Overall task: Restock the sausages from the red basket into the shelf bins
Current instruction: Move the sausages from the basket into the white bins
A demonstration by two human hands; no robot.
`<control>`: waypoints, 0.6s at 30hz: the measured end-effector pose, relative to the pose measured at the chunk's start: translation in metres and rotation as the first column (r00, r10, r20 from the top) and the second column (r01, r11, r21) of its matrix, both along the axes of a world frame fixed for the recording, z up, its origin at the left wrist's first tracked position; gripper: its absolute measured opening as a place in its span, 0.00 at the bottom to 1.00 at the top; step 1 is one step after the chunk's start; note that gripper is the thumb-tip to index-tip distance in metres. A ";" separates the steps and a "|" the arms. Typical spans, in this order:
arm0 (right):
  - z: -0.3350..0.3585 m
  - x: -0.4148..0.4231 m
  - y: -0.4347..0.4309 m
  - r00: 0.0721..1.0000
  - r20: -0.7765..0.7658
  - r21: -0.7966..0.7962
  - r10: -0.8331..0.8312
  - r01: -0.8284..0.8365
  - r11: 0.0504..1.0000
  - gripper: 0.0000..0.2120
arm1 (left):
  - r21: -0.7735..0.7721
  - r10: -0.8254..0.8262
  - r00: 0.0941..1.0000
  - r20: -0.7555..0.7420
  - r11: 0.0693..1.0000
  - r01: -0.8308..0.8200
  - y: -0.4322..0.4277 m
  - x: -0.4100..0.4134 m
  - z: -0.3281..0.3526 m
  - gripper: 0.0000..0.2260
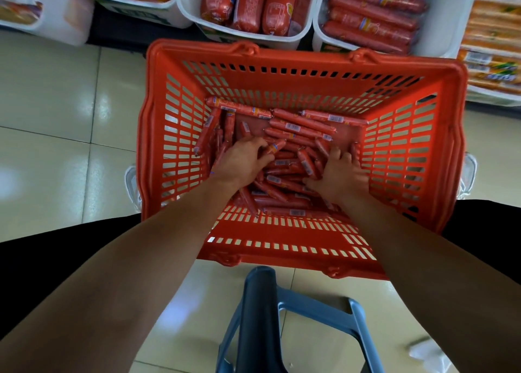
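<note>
A red plastic basket (282,79) stands on the floor in front of me, its bottom covered with several red-wrapped sausages (301,126). Both my arms reach down into it. My left hand (242,161) rests on the pile at the left, its fingers curled around a small sausage (275,147). On the right side of the pile my right hand (339,172) presses down with fingers spread among the sausages; whether it grips any is hidden. Beyond the basket stand white shelf bins: a middle bin (191,11) with thick sausages and a right bin (320,34) with thinner ones.
A blue stool (324,310) stands under me at the near side of the basket. More white bins with orange packs sit at the far left (141,6) and far right (493,48). Pale glossy floor tiles (70,119) lie to the left.
</note>
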State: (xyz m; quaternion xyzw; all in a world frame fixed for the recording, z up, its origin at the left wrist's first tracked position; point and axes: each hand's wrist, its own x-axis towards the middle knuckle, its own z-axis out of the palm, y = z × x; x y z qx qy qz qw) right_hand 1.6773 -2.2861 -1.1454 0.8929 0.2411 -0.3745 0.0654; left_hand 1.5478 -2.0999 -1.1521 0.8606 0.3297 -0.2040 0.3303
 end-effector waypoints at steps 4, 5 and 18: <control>-0.004 0.008 -0.011 0.982 -0.103 0.042 -0.158 0.163 0.986 0.50 | 0.029 -0.019 0.999 0.032 0.999 0.018 -0.018 0.012 -0.004 0.16; -0.003 0.009 -0.013 0.979 -0.141 0.030 -0.149 0.155 0.988 0.52 | 0.051 -0.091 0.996 -0.006 0.995 0.091 -0.021 0.015 -0.006 0.18; -0.003 0.010 -0.017 0.983 -0.159 0.075 -0.089 0.101 0.992 0.45 | 0.138 -0.436 0.868 -0.239 0.869 0.474 -0.023 0.011 -0.016 0.42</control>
